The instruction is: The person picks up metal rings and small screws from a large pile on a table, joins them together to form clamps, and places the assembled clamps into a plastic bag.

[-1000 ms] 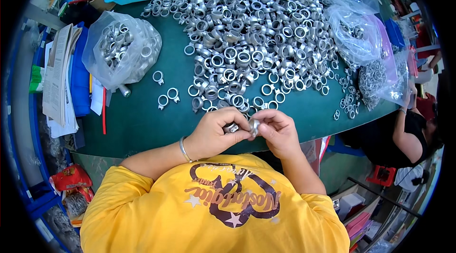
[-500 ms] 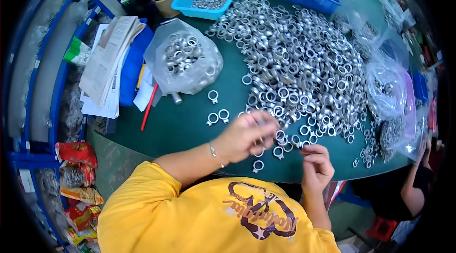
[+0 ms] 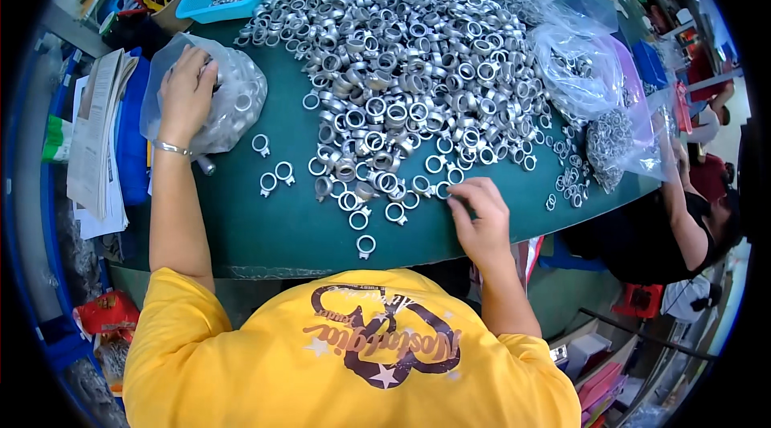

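Note:
My left hand point(image 3: 188, 95) is at the mouth of a clear plastic bag point(image 3: 249, 111) that holds silvery metal rings. Its fingers curl down into the bag, and what they hold, if anything, is hidden. At the near edge of a wide heap of metal rings point(image 3: 418, 59), my right hand point(image 3: 482, 223) pinches with thumb and forefinger at one metal ring point(image 3: 443, 189). Each ring has a small lug on its side. Apart from the heap lie a few single rings, one ring point(image 3: 365, 246) nearest to me and another ring point(image 3: 260, 144) beside the bag.
A turquoise tray point(image 3: 193, 10) of small metal parts stands at the far left, near a pot of tools. Papers point(image 3: 100, 131) and a blue folder lie left of the bag. More plastic bags point(image 3: 582, 67) lie on the right, where another person point(image 3: 683, 219) sits at the green table.
My left hand has moved from the near edge of the heap leftward to the plastic bag. My right hand has come forward to the rings. The whole view has shifted.

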A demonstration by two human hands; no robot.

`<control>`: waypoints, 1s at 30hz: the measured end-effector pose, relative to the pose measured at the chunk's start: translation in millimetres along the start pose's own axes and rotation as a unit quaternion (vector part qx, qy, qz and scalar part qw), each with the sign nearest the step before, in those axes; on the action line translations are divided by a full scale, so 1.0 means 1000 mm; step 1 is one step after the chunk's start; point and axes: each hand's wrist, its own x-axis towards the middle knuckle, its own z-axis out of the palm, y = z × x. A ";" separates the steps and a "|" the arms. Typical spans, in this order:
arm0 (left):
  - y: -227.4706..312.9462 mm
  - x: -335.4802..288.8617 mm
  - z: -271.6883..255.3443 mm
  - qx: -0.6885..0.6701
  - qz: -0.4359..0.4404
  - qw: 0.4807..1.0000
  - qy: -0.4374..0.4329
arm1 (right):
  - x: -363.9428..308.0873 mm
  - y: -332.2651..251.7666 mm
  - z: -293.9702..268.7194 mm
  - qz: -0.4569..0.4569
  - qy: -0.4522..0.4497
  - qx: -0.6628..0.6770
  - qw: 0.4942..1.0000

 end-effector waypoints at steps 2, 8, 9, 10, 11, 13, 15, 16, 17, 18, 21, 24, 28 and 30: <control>0.021 -0.004 -0.006 -0.050 -0.007 0.995 0.083 | 0.000 0.002 0.004 -0.019 -0.059 -0.109 0.992; 0.119 -0.048 -0.003 -0.379 0.073 0.912 0.136 | -0.005 0.001 0.004 0.137 -0.082 0.075 0.984; 0.138 -0.062 -0.002 -0.475 0.028 0.878 0.047 | -0.004 -0.001 0.006 0.133 -0.083 0.077 0.985; 0.148 -0.073 0.005 -0.512 0.017 0.858 -0.033 | -0.006 -0.002 0.007 0.198 -0.095 0.224 0.949; 0.158 -0.082 0.008 -0.535 0.025 0.835 -0.126 | -0.006 -0.003 0.007 0.260 -0.104 0.363 0.889; 0.178 -0.099 0.019 -0.586 -0.002 0.774 -0.241 | -0.004 -0.012 0.002 0.293 -0.139 0.415 0.850; 0.191 -0.111 0.028 -0.625 -0.018 0.721 -0.299 | -0.006 -0.018 0.006 0.285 -0.144 0.492 0.810; 0.195 -0.112 0.028 -0.628 -0.015 0.712 -0.314 | -0.006 -0.022 0.005 0.284 -0.138 0.492 0.812; 0.198 -0.113 0.028 -0.631 -0.013 0.703 -0.328 | -0.006 -0.022 0.007 0.284 -0.138 0.493 0.811; 0.201 -0.114 0.029 -0.636 -0.024 0.699 -0.326 | -0.007 -0.023 0.008 0.174 -0.113 0.387 0.898; 0.201 -0.114 0.028 -0.616 0.011 0.727 -0.304 | -0.002 -0.028 0.009 -0.010 -0.060 0.217 0.974; 0.201 -0.114 0.026 -0.617 0.008 0.731 -0.293 | -0.001 -0.026 0.010 -0.075 -0.037 0.170 0.982; 0.200 -0.112 0.021 -0.585 0.060 0.759 -0.280 | -0.010 -0.026 0.013 0.018 -0.053 0.296 0.954; 0.199 -0.112 0.022 -0.570 0.112 0.781 -0.230 | -0.013 -0.026 0.013 0.170 -0.066 0.457 0.871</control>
